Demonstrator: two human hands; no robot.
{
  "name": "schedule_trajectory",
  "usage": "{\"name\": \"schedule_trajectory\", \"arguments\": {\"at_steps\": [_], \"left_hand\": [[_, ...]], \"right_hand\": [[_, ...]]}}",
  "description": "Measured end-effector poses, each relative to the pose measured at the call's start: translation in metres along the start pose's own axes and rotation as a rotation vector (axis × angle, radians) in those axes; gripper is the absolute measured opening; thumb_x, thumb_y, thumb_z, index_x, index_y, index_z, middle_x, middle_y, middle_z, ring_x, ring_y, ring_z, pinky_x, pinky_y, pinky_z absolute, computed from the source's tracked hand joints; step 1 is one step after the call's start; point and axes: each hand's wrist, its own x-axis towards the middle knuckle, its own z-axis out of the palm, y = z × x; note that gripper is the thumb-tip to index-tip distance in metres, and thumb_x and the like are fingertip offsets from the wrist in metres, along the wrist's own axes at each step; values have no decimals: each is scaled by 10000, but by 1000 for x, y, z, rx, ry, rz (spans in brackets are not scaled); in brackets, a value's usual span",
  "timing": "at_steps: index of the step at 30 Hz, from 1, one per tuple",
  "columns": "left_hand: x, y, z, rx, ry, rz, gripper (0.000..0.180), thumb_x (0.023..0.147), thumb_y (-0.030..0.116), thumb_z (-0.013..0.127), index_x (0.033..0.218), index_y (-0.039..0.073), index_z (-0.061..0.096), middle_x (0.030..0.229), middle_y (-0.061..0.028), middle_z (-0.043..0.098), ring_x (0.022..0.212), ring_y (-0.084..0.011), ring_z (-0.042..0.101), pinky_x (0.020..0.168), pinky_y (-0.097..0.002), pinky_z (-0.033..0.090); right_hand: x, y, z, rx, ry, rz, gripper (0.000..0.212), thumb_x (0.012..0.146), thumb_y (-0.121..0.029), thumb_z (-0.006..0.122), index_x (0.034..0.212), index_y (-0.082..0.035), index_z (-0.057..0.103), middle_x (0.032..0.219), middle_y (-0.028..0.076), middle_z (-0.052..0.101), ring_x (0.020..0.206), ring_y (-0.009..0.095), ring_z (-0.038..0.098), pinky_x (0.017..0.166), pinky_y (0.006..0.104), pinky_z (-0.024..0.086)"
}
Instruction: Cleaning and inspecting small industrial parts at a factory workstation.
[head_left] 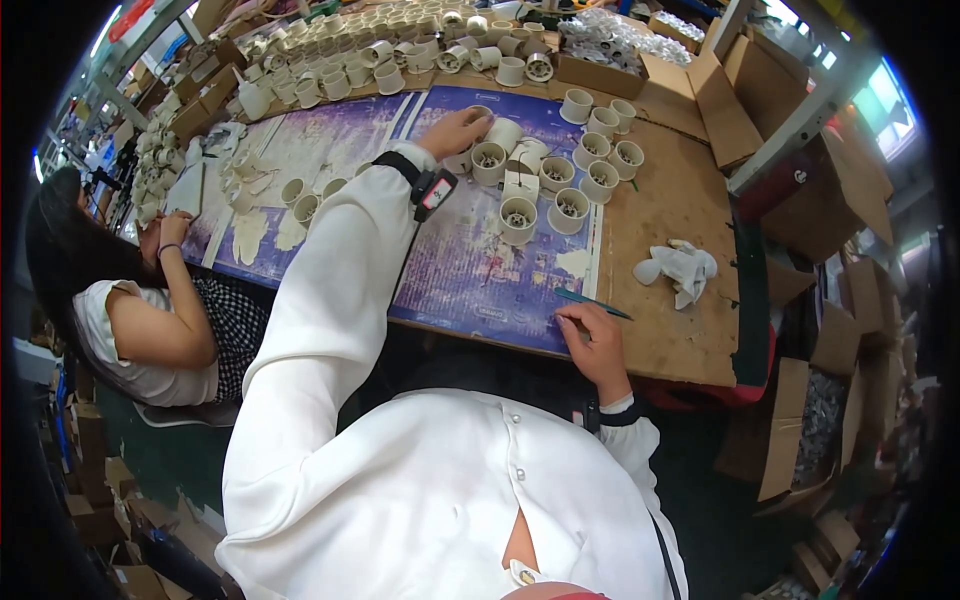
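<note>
My left hand (455, 132) reaches over the far middle of the purple mat (455, 270). Its fingers are closed at a white plastic cup, mostly hidden by the hand. Just right of it lies a white cup on its side (504, 133), and a cup with metal parts inside (488, 163) stands upright nearby. Several similar cups stand to the right, including one nearest me (518, 220). At the table's near edge rests my right hand (597, 345), fingers loosely bent and apart, holding nothing. A slim teal pen-like tool (593, 303) lies just beyond its fingertips.
A crumpled white cloth or glove (680, 270) lies on the brown board at right. Rows of white cups (390, 78) fill the far side, beside a carton of pale parts (600, 75). Another person (150, 310) sits at the left. Open cartons (815, 430) stand at the right.
</note>
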Motion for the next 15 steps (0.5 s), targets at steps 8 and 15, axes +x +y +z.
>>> {"name": "schedule_trajectory", "arguments": {"at_steps": [8, 15], "left_hand": [[-22, 16, 46, 155, 262, 73, 510, 905, 420, 604, 1198, 2, 632, 1105, -187, 688, 1068, -343, 638, 954, -404, 472], [-7, 64, 41, 308, 232, 593, 523, 763, 275, 735, 1227, 59, 630, 1168, -176, 667, 1105, -387, 600, 984, -477, 447]], "right_hand": [[2, -4, 3, -83, 38, -24, 72, 855, -61, 683, 916, -23, 682, 853, 128, 677, 788, 322, 643, 694, 372, 498], [2, 0, 6, -114, 72, -63, 67, 859, -47, 672, 915, -12, 686, 870, 131, 688, 795, 303, 652, 704, 352, 505]]}}
